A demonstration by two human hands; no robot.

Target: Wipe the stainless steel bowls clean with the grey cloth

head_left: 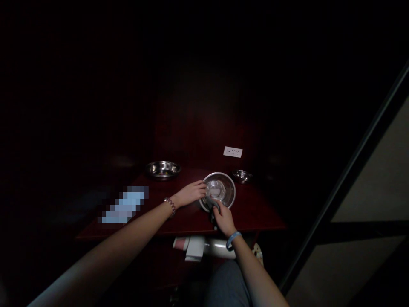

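Note:
A shiny metal bowl is on the dark red tabletop, with both my hands at its near left side. My left hand reaches over the bowl's left rim, its fingers bent together; whatever they pinch is too small and dim to make out. My right hand is closed around a dark grey tool at the near rim. The tool's front end points toward my left fingertips, and its exact kind cannot be told in this light. Inside the bowl something pale shows at the bottom.
A wide metal dish with small colored bits stands at the back left. A smaller metal bowl sits back right, below a white wall socket. A blurred, bluish flat patch lies left. Paper cups rest below the tabletop.

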